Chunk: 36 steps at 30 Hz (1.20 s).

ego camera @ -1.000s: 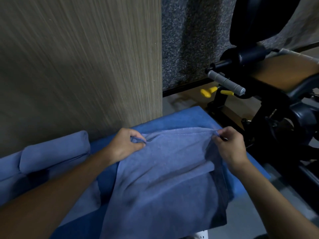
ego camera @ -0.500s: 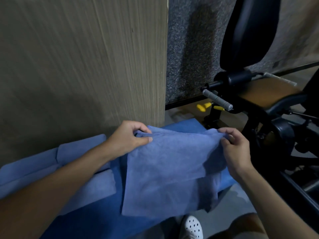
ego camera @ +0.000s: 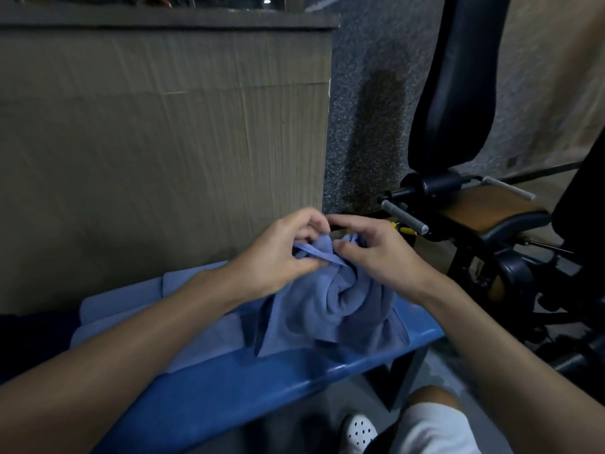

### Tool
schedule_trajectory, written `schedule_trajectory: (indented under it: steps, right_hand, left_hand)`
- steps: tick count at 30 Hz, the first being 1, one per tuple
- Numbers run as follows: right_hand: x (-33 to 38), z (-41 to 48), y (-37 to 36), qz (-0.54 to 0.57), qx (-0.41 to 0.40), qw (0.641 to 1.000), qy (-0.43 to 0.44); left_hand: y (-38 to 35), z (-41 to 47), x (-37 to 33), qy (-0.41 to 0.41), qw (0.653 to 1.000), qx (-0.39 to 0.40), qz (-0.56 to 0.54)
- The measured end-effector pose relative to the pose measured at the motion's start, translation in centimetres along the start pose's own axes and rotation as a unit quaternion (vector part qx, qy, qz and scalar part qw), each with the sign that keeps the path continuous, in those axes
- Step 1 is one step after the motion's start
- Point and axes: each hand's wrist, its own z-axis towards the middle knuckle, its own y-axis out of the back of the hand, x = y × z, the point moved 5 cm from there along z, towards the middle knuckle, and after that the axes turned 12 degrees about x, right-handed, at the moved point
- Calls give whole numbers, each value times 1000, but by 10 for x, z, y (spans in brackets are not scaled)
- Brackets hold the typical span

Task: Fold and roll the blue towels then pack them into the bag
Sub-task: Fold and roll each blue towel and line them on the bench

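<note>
Over the bench's (ego camera: 262,381) right end, left hand (ego camera: 281,253) and right hand (ego camera: 373,253) pinch the blue towel's (ego camera: 330,309) bunched top together; it hangs lengthwise toward the front edge.

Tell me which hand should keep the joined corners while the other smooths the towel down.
Likely left. The left hand pinches the hemmed edge of the blue towel between thumb and fingers; the right hand holds only a corner beside it, nearer the hanging folds.

Both bare forearms converge forward. The left hand (ego camera: 278,253) and right hand (ego camera: 381,257) sit close together, curled fingers pinching the blue towel (ego camera: 327,306).
</note>
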Motion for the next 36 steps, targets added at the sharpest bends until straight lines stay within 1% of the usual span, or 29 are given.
schedule_trajectory:
  steps: [2,5,7,10,13,15,16,18,21,25,27,31,34,36]
  right_hand:
    - [12,-1,-4,-4,33,999,17]
    - [27,-1,-6,-40,58,997,27]
    - [34,-1,-7,-79,47,995,35]
    - [35,-1,-8,-146,-8,989,32]
    - [31,-3,-5,-111,-67,992,-9]
    - [30,-3,-1,-95,-105,990,-18]
    - [30,-3,0,-81,-112,990,-15]
    - [31,-2,-1,-59,-93,994,-1]
    - [30,-1,-2,-69,-55,996,-2]
    - [29,-1,5,-59,-110,992,-15]
    - [31,-2,5,-53,-113,992,-27]
    - [35,-5,5,-9,-103,994,-17]
    - [34,-7,8,12,-103,995,-12]
    - [35,-8,8,9,-77,997,-5]
  left_hand:
    - [4,-7,-9,11,1000,3,-29]
    - [6,-18,-16,29,999,0,-28]
    - [7,-24,-18,41,999,-23,-4]
    - [12,-31,-17,36,995,-80,44]
    - [14,-36,-18,21,993,-100,54]
    - [14,-37,-25,-10,988,-110,110]
    - [14,-36,-27,-17,986,-113,124]
    - [13,-35,-29,-3,989,-109,100]
    - [5,-33,-31,10,996,-63,61]
    - [-3,-29,-29,20,999,-7,25]
    - [-5,-28,-28,30,999,9,28]
    - [4,-27,-28,35,995,-9,94]
    - [12,-27,-28,31,993,-26,114]
    - [17,-26,-31,17,991,-50,126]
